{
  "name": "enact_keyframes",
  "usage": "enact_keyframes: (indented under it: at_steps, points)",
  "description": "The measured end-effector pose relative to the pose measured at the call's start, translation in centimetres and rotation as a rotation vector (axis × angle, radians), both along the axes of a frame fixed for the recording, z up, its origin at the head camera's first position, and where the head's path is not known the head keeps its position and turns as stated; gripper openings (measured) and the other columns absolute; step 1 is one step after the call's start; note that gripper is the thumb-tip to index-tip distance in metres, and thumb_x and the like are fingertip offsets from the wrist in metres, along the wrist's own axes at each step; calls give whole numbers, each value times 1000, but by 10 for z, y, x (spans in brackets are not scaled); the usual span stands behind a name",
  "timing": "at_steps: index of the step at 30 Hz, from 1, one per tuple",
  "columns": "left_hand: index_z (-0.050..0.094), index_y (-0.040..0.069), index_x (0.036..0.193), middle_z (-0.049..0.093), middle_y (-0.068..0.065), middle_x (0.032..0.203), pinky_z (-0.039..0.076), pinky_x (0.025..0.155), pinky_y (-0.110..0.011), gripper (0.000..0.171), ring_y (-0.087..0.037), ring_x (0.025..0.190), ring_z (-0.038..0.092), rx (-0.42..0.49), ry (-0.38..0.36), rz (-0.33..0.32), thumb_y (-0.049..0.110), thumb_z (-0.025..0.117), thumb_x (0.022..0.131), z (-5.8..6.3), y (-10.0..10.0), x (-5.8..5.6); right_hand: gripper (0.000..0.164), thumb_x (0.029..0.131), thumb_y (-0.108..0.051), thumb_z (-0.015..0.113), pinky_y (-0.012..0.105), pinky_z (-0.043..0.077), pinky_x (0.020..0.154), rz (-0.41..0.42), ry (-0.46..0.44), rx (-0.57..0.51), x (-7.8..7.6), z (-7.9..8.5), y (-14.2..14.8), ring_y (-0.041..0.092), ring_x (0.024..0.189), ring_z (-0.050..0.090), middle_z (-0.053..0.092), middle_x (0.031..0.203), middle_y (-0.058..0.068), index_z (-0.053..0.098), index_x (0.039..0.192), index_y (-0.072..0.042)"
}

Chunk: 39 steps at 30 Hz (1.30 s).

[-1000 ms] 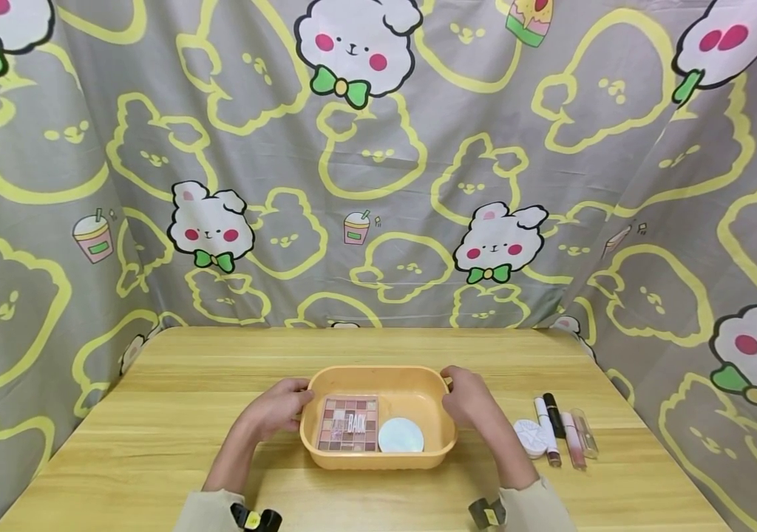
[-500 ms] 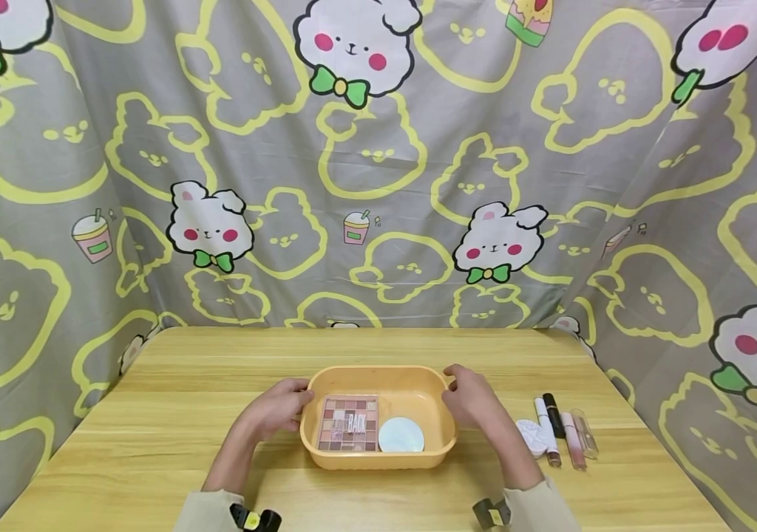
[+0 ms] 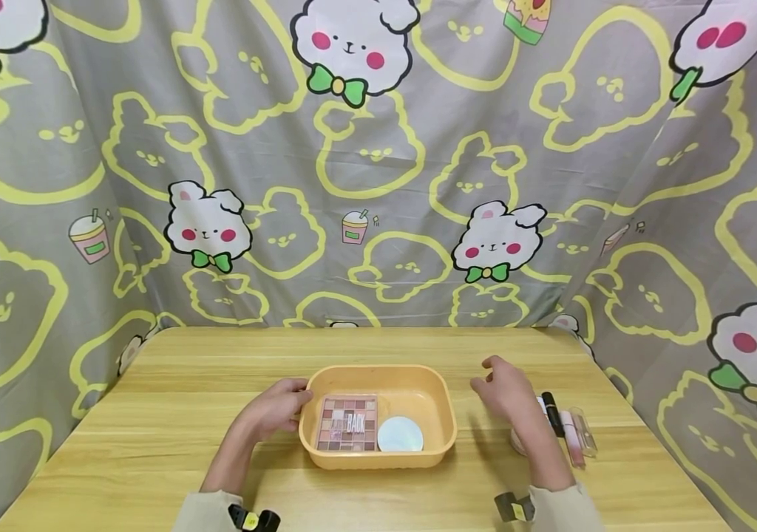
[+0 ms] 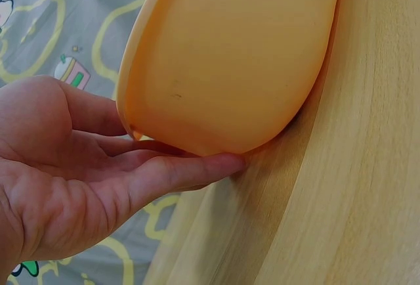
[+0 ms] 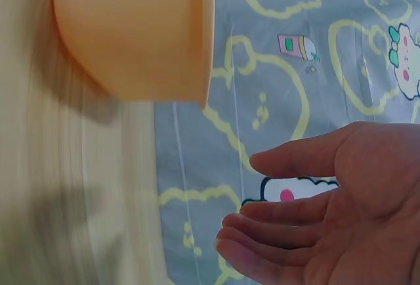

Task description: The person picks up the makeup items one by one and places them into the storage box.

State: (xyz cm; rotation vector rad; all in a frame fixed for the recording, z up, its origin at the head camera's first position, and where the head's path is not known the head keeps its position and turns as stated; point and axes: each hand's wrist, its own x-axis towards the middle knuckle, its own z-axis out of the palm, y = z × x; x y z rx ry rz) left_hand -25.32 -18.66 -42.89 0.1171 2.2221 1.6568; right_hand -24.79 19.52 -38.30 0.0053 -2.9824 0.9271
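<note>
An orange-yellow plastic tray (image 3: 378, 461) is in front of me at the middle of the table. It holds an eyeshadow palette (image 3: 347, 425) with a grid of colours and a round white compact (image 3: 401, 434). My left hand (image 3: 277, 406) holds the tray at its left end. In the left wrist view its thumb meets the rim and its fingers lie along the outer wall. My right hand (image 3: 505, 388) is off the tray's right end, its fingers loosely bent with nothing between them, as the right wrist view also shows.
To the right on the wooden table (image 3: 219, 355) lie a black-capped tube (image 3: 553, 414), a pink lip gloss tube (image 3: 573, 440) and a clear-capped tube (image 3: 585, 431). A white round case is partly hidden by my right forearm. A patterned curtain (image 3: 392, 214) surrounds the table.
My right hand has let go of the tray's right end and moved right, toward the lip tubes. My left hand stays at the tray, which has barely shifted.
</note>
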Motion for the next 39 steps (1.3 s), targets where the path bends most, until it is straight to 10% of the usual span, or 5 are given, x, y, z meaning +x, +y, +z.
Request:
enact_keyframes:
  at_steps: [23, 39]
  points:
    - [39, -14, 147, 59, -30, 133, 60, 85, -50, 47, -38, 119, 62, 7, 6, 2, 11, 38, 107, 1, 0, 0, 55, 86, -19, 73, 54, 54, 82, -24, -82, 97, 13, -13, 53, 49, 103, 61, 61, 119, 37, 54, 122, 18]
    - [38, -14, 147, 58, -30, 133, 60, 85, -49, 47, -38, 119, 62, 25, 6, -17, 11, 37, 107, -1, -2, 1, 54, 76, -13, 79, 41, 56, 63, 6, -208, 116, 18, -15, 56, 33, 81, 61, 62, 103, 31, 54, 112, 20]
